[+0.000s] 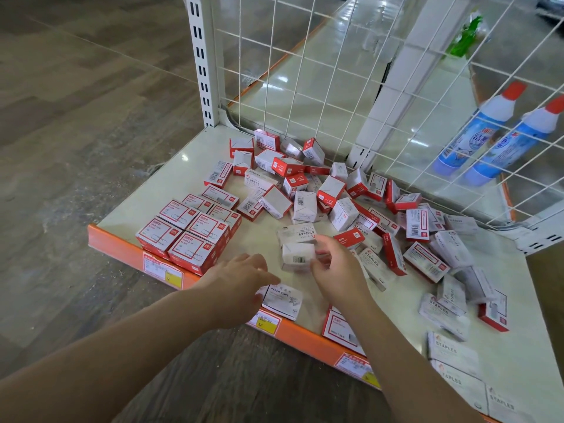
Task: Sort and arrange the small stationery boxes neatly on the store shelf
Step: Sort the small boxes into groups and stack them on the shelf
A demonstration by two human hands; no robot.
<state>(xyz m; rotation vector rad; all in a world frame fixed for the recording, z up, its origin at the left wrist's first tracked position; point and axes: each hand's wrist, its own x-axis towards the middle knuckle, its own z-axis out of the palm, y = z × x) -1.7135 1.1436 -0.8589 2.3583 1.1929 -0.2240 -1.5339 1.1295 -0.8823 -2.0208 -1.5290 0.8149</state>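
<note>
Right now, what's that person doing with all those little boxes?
A person is tidying small stationery boxes on a cream store shelf. The right hand grips a white cardboard box with a barcode. The left hand rests on a white paper-clip box. A neat block of red-and-white boxes stands at the front left; a jumbled pile of boxes remains unsorted.

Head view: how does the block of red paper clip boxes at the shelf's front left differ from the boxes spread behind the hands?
The red paper clip boxes stand squared up in a tight block, labels up, all one kind. The scattered boxes lie tilted and tumbled at mixed angles, some on each other, and mix red boxes with grey staples boxes. Both groups sit on the same cream shelf and hold small stationery cartons.
</note>
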